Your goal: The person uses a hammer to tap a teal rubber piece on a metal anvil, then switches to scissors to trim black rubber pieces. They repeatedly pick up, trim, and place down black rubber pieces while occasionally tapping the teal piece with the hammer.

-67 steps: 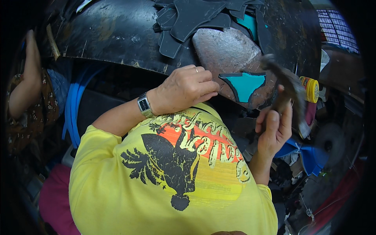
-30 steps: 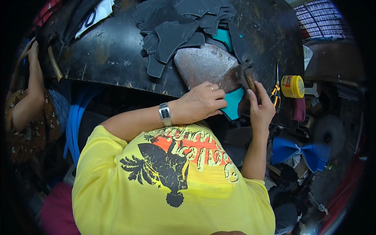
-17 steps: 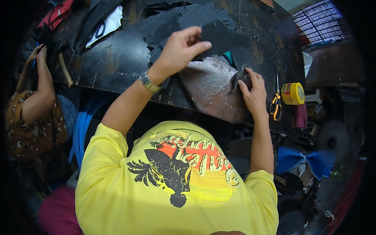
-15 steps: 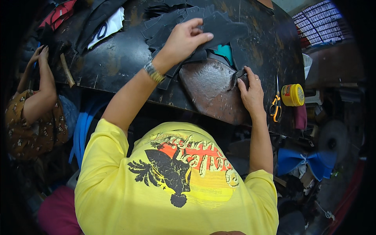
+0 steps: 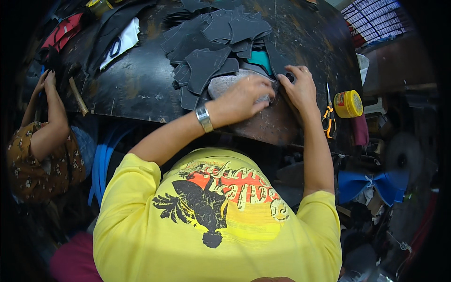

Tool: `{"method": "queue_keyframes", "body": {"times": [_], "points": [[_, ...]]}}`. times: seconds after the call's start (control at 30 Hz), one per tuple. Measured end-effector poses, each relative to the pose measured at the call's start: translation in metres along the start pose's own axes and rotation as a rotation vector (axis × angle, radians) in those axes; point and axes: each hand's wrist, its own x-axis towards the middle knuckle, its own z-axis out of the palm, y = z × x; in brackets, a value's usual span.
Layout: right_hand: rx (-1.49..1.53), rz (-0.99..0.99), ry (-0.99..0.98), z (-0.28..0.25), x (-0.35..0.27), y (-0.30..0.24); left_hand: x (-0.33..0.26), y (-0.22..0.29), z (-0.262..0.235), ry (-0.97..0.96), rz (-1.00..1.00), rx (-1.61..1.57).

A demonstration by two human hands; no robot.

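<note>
Several dark grey, curved cut pieces (image 5: 237,26) lie in an overlapping pile on the black table (image 5: 141,94). In front of them, at the near edge, sits a smooth brown-grey slab (image 5: 265,129). My left hand (image 5: 242,101), smeared by motion, is over the slab with its fingers bent; whether it holds anything is unclear. At the slab's far right side, my right hand (image 5: 300,89) has its thumb and fingers curled around a small dark thing (image 5: 290,76) whose kind is hidden. A teal piece (image 5: 261,60) shows between the pile and the slab.
Orange-handled scissors (image 5: 329,120) and a yellow tub (image 5: 348,104) rest right of my right hand. White material (image 5: 121,43) with dark-handled scissors, red material (image 5: 62,32) and a wooden stick (image 5: 78,96) lie leftward. Another person's arms (image 5: 54,96) reach in at far left.
My left hand has come back from the pile to the slab, uncovering the grey pieces. My right hand has shifted slightly up, still curled at the slab's right side.
</note>
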Motion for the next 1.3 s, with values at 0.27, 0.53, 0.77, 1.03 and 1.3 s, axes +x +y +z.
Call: {"method": "queue_keyframes", "body": {"times": [0.27, 0.53, 0.77, 1.03, 1.3], "points": [[-0.182, 0.119, -0.254, 0.018, 0.055, -0.013, -0.025, 0.007, 0.026, -0.019, -0.041, -0.105], [0.815, 0.170, 0.172, -0.010, 0.026, 0.004, -0.007, 0.034, -0.011, 0.165, 0.058, -0.033], [0.844, 0.051, -0.468, -0.052, -0.039, -0.030, 0.015, 0.044, -0.040, 0.116, -0.031, 0.269], [-0.078, -0.050, -0.147, -0.050, -0.081, -0.002, -0.026, 0.011, -0.028, -0.232, -0.441, -0.103], [0.337, 0.098, -0.058, -0.054, -0.101, 0.003, -0.033, 0.016, -0.029, -0.215, -0.495, -0.103]]}}
